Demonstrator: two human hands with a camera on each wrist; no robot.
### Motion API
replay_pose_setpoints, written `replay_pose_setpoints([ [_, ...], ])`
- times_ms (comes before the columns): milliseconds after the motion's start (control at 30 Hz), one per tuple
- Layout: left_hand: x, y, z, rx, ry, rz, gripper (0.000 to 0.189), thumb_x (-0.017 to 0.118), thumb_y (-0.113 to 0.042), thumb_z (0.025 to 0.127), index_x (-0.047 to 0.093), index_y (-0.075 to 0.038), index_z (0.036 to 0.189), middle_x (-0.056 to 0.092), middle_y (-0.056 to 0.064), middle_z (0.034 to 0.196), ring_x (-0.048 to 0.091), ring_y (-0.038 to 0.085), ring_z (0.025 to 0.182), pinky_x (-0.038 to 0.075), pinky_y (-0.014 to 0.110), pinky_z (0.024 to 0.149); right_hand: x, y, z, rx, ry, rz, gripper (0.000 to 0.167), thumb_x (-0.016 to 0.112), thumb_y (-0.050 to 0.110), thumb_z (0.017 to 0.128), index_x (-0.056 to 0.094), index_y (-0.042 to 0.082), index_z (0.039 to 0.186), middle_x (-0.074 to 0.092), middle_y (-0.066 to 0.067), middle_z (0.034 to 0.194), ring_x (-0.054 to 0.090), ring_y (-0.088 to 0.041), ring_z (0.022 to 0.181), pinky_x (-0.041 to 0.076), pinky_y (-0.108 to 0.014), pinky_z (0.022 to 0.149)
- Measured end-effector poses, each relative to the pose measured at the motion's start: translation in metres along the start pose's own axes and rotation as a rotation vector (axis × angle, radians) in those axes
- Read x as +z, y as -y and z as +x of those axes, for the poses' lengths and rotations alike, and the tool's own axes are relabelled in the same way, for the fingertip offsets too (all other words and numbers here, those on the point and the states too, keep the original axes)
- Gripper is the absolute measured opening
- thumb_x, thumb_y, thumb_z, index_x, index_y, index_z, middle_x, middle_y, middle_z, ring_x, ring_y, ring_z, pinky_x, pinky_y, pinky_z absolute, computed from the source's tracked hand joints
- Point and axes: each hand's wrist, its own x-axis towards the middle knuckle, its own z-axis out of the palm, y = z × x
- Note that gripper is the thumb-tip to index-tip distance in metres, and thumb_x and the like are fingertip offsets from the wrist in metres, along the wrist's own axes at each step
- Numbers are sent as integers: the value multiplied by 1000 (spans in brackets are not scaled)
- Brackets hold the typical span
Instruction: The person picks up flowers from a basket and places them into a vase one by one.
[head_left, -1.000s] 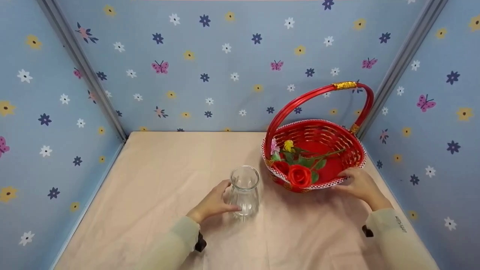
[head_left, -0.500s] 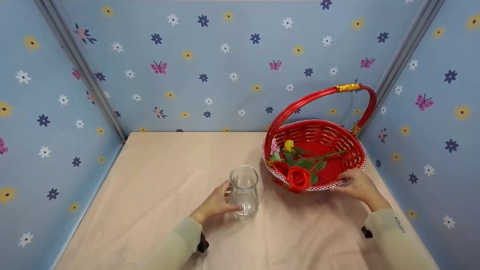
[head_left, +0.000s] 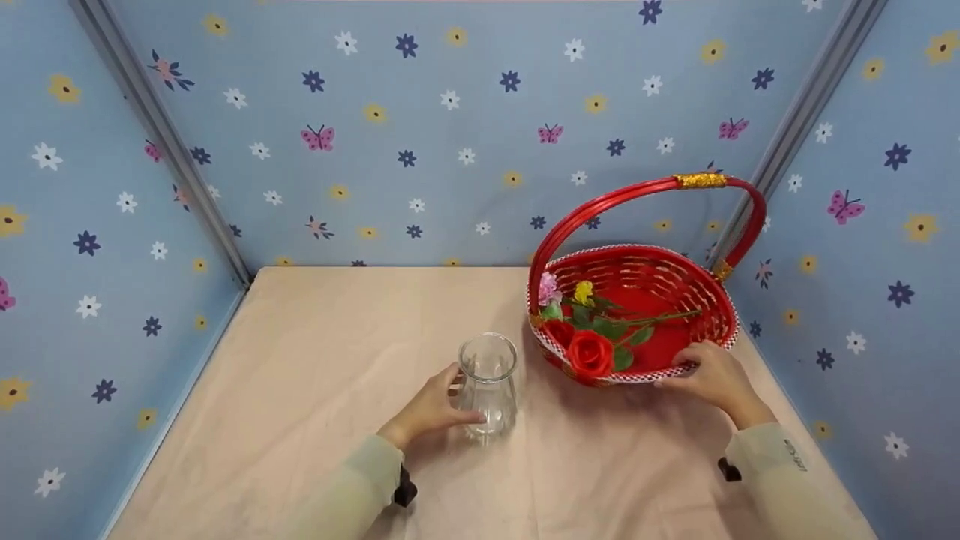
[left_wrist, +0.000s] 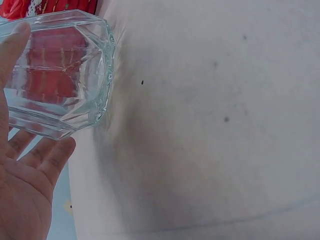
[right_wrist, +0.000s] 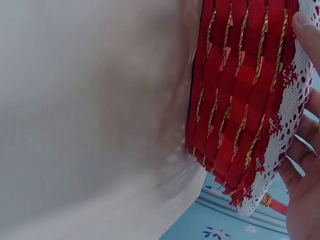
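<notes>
A clear glass vase (head_left: pixel 487 397) stands upright on the cloth, near the middle of the table. My left hand (head_left: pixel 429 409) holds it from the left, thumb along the near side and fingers round the far side; the left wrist view shows its faceted base (left_wrist: pixel 102 75). To the right is a red woven basket (head_left: pixel 660 352) with a tall hoop handle. My right hand (head_left: pixel 716 379) grips its lace-trimmed front rim, thumb outside and fingers over the inner side. Inside, at the left, lie a red rose (head_left: pixel 591 352), a pink flower (head_left: pixel 548 289) and a yellow flower (head_left: pixel 583 292).
A pale peach cloth (head_left: pixel 337 337) covers the table. Blue flowered panels (head_left: pixel 420 135) enclose the back and both sides, and the basket stands close to the back right corner, near the right panel (head_left: pixel 847 300).
The basket has turned slightly, its handle top swinging right and the red rose shifting a little left. My right hand has stayed on the rim, and the left hand and vase are nearly still.
</notes>
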Motion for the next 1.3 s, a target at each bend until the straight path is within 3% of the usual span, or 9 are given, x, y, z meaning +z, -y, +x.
replay_pose_setpoints([
  [233,0,-2,-1,-21,-2,-4,98,98,-32,81,44,-8,160,56,18,158,57,44,144,49,58,123,7,7,1,10,-35,-27,46,99,52,74,80,12,87,76,-8,89,63,-26,86,58,-51,80],
  [667,2,-1,-1,-35,-15,6,100,98,-32,81,43,-5,161,55,21,158,58,47,142,49,60,123,19,22,-1,49,-66,-27,50,96,59,74,74,15,79,74,-5,84,60,-23,81,45,-44,80],
  [967,2,-1,-1,-18,-24,1,104,98,-30,82,40,-2,163,53,23,161,57,46,143,50,60,121,24,35,-1,107,-52,-22,53,93,65,76,76,15,81,77,-8,88,60,-25,82,46,-43,80],
  [1300,1,-2,0,-22,-10,9,104,98,-34,82,41,-1,162,54,23,159,58,47,141,51,60,120,19,23,-4,19,-92,119,33,100,38,78,81,13,85,77,-3,86,65,-21,84,57,-43,80],
])
